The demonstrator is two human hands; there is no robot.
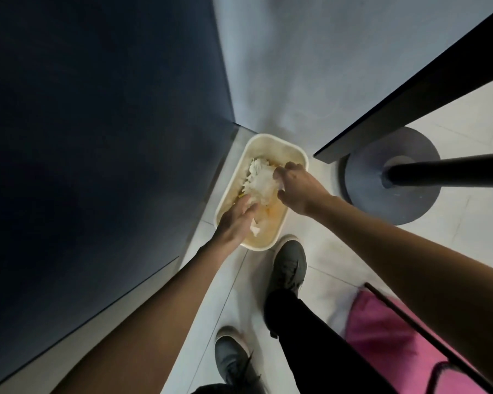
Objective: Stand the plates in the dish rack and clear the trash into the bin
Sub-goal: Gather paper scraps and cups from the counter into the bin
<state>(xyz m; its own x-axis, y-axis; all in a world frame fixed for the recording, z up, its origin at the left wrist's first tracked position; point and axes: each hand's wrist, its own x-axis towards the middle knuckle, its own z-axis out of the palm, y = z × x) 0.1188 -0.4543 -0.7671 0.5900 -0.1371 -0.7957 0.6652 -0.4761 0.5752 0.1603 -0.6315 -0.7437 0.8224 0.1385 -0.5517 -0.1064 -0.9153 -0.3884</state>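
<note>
Mid-frame over the bin [268, 146], your right hand [296, 186] pinches the paper wad [261, 182]; your left hand [235, 223] presses it, fingers straight. It looks light and soft, so cup its edges.

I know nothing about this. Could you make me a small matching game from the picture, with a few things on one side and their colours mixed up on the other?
Things:
1. bin
2. crumpled trash
3. shoes
4. cloth at the lower right

Colours:
A. pink
B. cream
C. grey
D. white

Pairs: 1-B, 2-D, 3-C, 4-A
</note>
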